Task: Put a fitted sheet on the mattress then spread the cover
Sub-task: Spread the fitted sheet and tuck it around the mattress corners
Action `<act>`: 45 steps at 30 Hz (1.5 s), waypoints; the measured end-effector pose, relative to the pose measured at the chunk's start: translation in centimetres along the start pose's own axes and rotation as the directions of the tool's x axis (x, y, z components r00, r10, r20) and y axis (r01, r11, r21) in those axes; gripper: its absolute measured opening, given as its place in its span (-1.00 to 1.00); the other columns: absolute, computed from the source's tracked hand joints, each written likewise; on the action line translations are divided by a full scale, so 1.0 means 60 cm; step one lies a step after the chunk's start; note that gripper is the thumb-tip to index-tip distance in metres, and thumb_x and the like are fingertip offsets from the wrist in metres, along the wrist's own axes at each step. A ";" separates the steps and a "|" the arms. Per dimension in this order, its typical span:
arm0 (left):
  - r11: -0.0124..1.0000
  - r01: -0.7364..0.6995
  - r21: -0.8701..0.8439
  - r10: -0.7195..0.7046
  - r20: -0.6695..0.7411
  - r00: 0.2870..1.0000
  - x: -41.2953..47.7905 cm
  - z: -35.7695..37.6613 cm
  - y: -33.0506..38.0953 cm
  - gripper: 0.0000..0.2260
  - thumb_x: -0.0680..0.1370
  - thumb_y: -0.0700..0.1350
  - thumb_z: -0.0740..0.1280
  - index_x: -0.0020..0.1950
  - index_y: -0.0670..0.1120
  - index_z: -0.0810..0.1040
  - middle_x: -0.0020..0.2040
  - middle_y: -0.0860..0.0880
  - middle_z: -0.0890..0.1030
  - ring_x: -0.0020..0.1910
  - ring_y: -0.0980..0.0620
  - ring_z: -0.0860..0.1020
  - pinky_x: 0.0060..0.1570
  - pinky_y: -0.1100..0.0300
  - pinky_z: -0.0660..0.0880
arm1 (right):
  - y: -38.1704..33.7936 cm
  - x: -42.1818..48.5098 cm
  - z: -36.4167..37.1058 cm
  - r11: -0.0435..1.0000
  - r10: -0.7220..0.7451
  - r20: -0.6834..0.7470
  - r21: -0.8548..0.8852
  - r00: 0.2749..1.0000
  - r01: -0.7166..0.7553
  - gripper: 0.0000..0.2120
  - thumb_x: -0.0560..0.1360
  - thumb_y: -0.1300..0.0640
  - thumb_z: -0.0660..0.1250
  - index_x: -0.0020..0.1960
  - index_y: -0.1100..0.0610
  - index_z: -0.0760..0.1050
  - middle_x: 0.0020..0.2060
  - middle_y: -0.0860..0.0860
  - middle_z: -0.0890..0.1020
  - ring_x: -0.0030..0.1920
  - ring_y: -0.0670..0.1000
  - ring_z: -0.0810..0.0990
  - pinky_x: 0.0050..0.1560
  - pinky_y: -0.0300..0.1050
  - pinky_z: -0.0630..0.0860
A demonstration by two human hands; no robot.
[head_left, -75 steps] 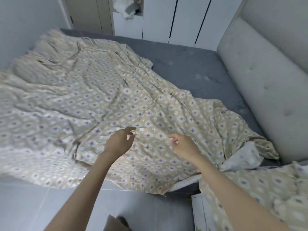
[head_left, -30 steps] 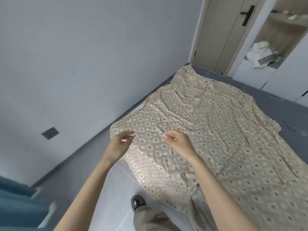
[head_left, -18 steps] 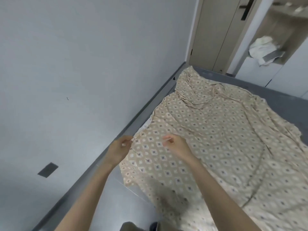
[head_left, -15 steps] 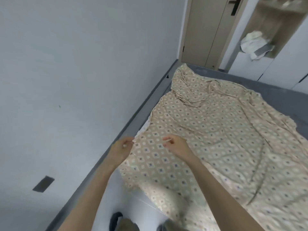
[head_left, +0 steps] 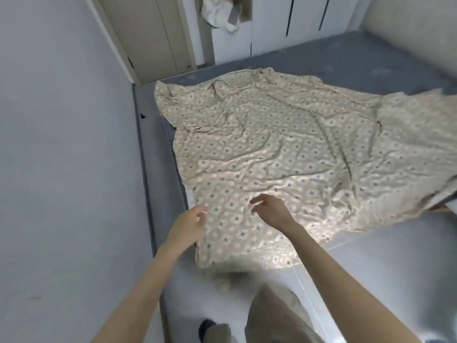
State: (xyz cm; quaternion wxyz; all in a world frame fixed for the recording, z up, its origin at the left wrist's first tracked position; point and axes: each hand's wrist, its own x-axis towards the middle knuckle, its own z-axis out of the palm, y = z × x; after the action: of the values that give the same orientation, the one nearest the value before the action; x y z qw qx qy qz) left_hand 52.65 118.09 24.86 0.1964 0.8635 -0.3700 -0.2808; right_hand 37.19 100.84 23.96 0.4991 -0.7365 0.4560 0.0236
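Observation:
A beige sheet (head_left: 284, 149) with a diamond pattern lies crumpled over the grey mattress (head_left: 346, 63), its near edge hanging down over the bed's side toward the floor. My left hand (head_left: 189, 225) is at the sheet's near-left edge, fingers curled and touching the cloth; a firm grip cannot be told. My right hand (head_left: 270, 210) hovers over the sheet just to the right, fingers spread, holding nothing. Bare mattress shows at the far right and along the left edge.
A grey wall (head_left: 61, 144) runs close along the bed's left side. A beige door (head_left: 148, 35) and white wardrobe (head_left: 284, 23) with a bundle of white cloth (head_left: 217, 13) stand beyond the bed. A padded headboard (head_left: 415, 18) is far right. My legs and feet are on the pale floor (head_left: 383, 263).
The view has swung right and down from the wall toward the bed. Both hands have stayed close together at the sheet's near-left corner; more of the sheet hangs over the bed's side.

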 end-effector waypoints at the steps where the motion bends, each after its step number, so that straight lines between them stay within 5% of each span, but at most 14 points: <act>1: 0.996 -0.074 0.058 0.073 0.030 0.997 0.013 0.006 -0.008 -0.70 0.64 -0.09 0.11 0.35 0.00 0.45 0.25 0.04 0.52 0.19 0.07 0.50 0.03 0.24 0.42 | 0.004 -0.008 0.000 0.999 0.038 -0.025 -0.002 0.999 -0.038 -0.71 0.50 0.20 0.21 0.15 -0.01 0.55 -0.01 -0.04 0.66 -0.06 -0.02 0.56 -0.07 -0.14 0.48; 3: 0.992 -0.085 0.093 0.079 0.066 0.995 0.016 0.004 -0.010 -0.70 0.63 -0.08 0.11 0.34 0.03 0.44 0.25 0.06 0.53 0.17 0.09 0.51 0.08 0.17 0.47 | 0.020 -0.013 0.011 0.996 0.087 -0.051 -0.012 0.995 -0.088 -0.71 0.50 0.20 0.20 0.15 0.00 0.55 0.01 -0.02 0.66 -0.06 0.01 0.57 -0.05 -0.12 0.49; 4: 0.972 -0.196 0.130 0.169 0.194 0.966 0.063 0.005 0.011 -0.70 0.63 -0.08 0.11 0.35 0.04 0.43 0.24 0.07 0.53 0.16 0.11 0.51 0.10 0.16 0.48 | 0.042 -0.020 0.006 0.984 0.172 -0.162 0.080 0.972 -0.161 -0.71 0.50 0.20 0.20 0.15 0.00 0.55 0.02 -0.02 0.66 -0.07 0.02 0.57 -0.04 -0.11 0.50; 11: 0.917 -0.286 0.279 0.180 0.350 0.919 0.130 0.028 -0.009 -0.67 0.63 -0.12 0.09 0.38 0.03 0.38 0.28 0.08 0.51 0.13 0.12 0.53 0.09 0.16 0.50 | 0.087 -0.024 0.042 0.945 0.324 -0.193 0.120 0.926 -0.305 -0.66 0.51 0.23 0.14 0.19 0.01 0.52 0.08 0.01 0.63 -0.25 -0.02 0.51 -0.24 -0.17 0.45; 20: 0.815 -0.429 0.389 0.197 0.510 0.837 0.234 0.068 -0.005 -0.64 0.62 -0.14 0.10 0.42 0.03 0.34 0.25 0.04 0.52 0.07 0.09 0.54 -0.03 0.19 0.50 | 0.139 0.029 0.077 0.863 0.495 -0.200 0.222 0.845 -0.453 -0.62 0.49 0.24 0.08 0.21 0.01 0.50 0.10 0.00 0.58 -0.14 0.03 0.52 -0.16 -0.20 0.41; 28: 0.673 -0.604 0.428 0.227 0.657 0.719 0.351 0.123 0.020 -0.58 0.61 -0.17 0.08 0.47 0.05 0.28 0.24 0.00 0.51 0.14 -0.01 0.53 0.06 0.12 0.49 | 0.164 0.102 0.103 0.771 0.629 -0.267 0.336 0.731 -0.541 -0.62 0.51 0.24 0.08 0.24 0.03 0.48 0.08 0.01 0.58 -0.12 0.01 0.52 -0.16 -0.19 0.40; 35: 0.509 -0.759 0.405 0.279 0.757 0.591 0.450 0.171 0.007 -0.51 0.60 -0.15 0.08 0.53 0.10 0.14 0.44 0.02 0.34 0.25 0.00 0.47 0.14 0.10 0.46 | 0.198 0.174 0.158 0.695 0.712 -0.320 0.446 0.625 -0.564 -0.59 0.51 0.24 0.14 0.34 0.05 0.41 0.30 0.03 0.46 0.26 0.06 0.46 0.17 -0.09 0.44; 40: 0.357 -0.833 0.422 0.297 0.794 0.530 0.513 0.250 0.038 -0.49 0.61 -0.20 0.08 0.54 0.08 0.08 0.45 0.03 0.30 0.29 0.00 0.42 0.12 0.11 0.46 | 0.264 0.214 0.167 0.668 0.740 -0.343 0.467 0.578 -0.579 -0.58 0.54 0.23 0.14 0.39 0.07 0.34 0.34 0.05 0.37 0.29 0.08 0.42 0.10 -0.12 0.41; 45: 0.319 -0.853 0.413 0.335 0.793 0.509 0.567 0.360 0.062 -0.42 0.59 -0.27 0.11 0.55 0.09 0.04 0.48 0.04 0.24 0.34 -0.02 0.37 0.13 0.12 0.45 | 0.342 0.267 0.153 0.673 0.739 -0.380 0.435 0.556 -0.598 -0.53 0.52 0.29 0.13 0.41 0.07 0.32 0.36 0.05 0.36 0.33 0.08 0.38 0.16 -0.06 0.43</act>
State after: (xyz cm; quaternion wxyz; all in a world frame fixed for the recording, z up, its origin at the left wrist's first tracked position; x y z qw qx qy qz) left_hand 56.40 87.33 -1.15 -0.2244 0.5058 -0.7991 -0.2351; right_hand 36.14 95.64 -3.11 0.3961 -0.4101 0.8201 -0.0488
